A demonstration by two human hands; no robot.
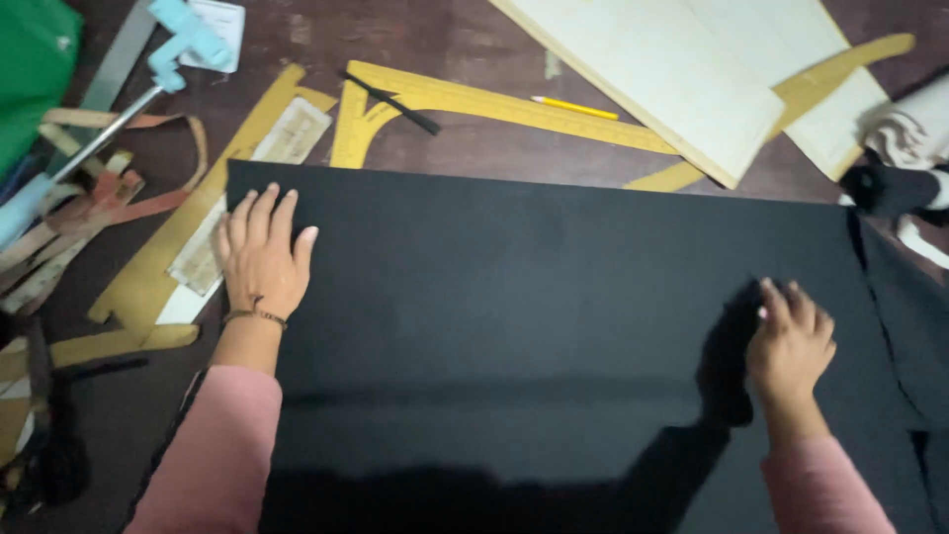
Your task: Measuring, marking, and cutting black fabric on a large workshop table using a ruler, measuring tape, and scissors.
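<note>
A big sheet of black cloth (pixel 554 326) lies spread flat on the dark brown counter (pixel 474 148), its long side running left to right across the view and its far edge straight, slanting slightly down toward the right. The cloth looks plain, matte and smooth, with no creases showing in the middle; at the right a second dark layer overlaps it with a ragged edge. The left hand (pixel 262 262) rests palm down on the cloth's far left corner, fingers stretched out flat and close together, holding nothing, a thin bracelet on the wrist. The right hand (pixel 791 346) presses on the cloth near its right side, fingers curled a little and pointing away, gripping nothing I can see. Beyond the cloth lie yellow curved rulers (pixel 474 104), a yellow pencil (pixel 575 108), pale paper patterns (pixel 682 69) and, at the left, brown strips (pixel 99 213)
</note>
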